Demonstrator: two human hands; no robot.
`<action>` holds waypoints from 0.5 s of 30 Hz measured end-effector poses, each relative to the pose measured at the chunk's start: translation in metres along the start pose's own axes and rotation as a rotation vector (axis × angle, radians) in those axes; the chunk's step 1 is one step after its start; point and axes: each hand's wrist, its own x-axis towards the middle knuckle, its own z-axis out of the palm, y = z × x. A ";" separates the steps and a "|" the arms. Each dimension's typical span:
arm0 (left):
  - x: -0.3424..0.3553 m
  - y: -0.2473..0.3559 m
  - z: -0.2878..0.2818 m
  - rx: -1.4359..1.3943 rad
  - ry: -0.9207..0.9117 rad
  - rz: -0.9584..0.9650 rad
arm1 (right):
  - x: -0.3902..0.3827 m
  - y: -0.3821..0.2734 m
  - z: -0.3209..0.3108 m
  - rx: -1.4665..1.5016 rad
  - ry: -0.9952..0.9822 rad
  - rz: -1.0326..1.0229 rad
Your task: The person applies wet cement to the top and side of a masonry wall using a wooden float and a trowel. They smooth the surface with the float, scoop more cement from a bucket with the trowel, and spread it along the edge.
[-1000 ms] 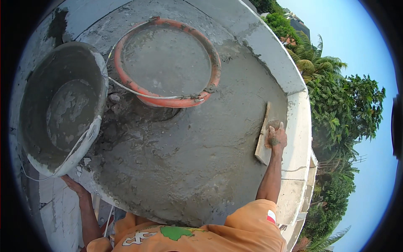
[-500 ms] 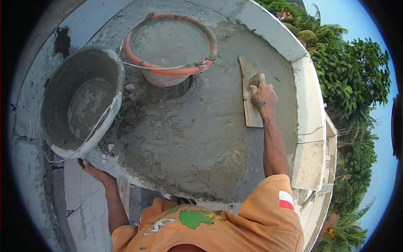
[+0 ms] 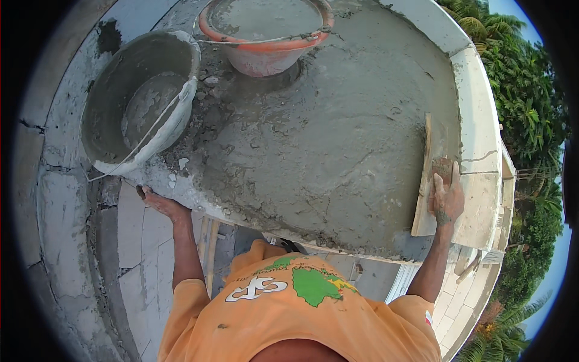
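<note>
My right hand (image 3: 447,202) is closed around the block handle of a wooden float (image 3: 424,218). The float rests on wet grey mortar (image 3: 338,139), its long side pointing away from me, at the right edge near the low pale wall. At the lower left, my left hand (image 3: 164,204) is beside the slab's near edge, below a mortar-caked bucket. A small dark end shows at its fingertips; what it belongs to I cannot make out.
The caked bucket (image 3: 184,108) with a wire handle has mortar on its bottom. Beyond it an orange-rimmed bucket (image 3: 263,59) is filled with wet mortar. A pale low wall (image 3: 476,120) curves along the right, with trees (image 3: 522,90) outside. Block masonry (image 3: 66,205) lies left.
My right hand has drawn the float toward me and to the right, up to the wall side. The view has shifted; my left hand stays near the slab edge under the caked bucket.
</note>
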 end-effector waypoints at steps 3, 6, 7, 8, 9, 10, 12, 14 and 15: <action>0.008 -0.013 -0.001 -0.163 0.015 -0.002 | -0.026 -0.033 -0.019 0.267 0.082 -0.225; 0.007 0.001 0.005 -0.181 0.037 0.023 | -0.047 -0.079 -0.031 0.258 0.038 -0.361; 0.003 0.015 0.011 -0.170 0.053 0.047 | -0.050 -0.095 -0.031 0.300 0.033 -0.457; 0.000 0.023 0.010 -0.151 0.070 0.060 | -0.055 -0.110 -0.033 0.335 0.017 -0.558; -0.002 0.022 0.011 -0.225 0.062 0.043 | -0.062 -0.124 -0.034 0.326 0.003 -0.569; -0.003 0.023 0.012 -0.213 0.068 0.030 | -0.069 -0.138 -0.036 0.354 -0.020 -0.651; -0.006 0.029 0.013 -0.418 0.036 -0.149 | -0.089 -0.155 -0.039 0.370 -0.063 -0.742; -0.002 0.015 0.009 -0.468 0.029 -0.140 | -0.109 -0.164 -0.045 0.430 -0.048 -0.949; 0.004 0.007 0.005 -0.492 0.016 -0.141 | -0.120 -0.166 -0.046 0.432 -0.052 -0.952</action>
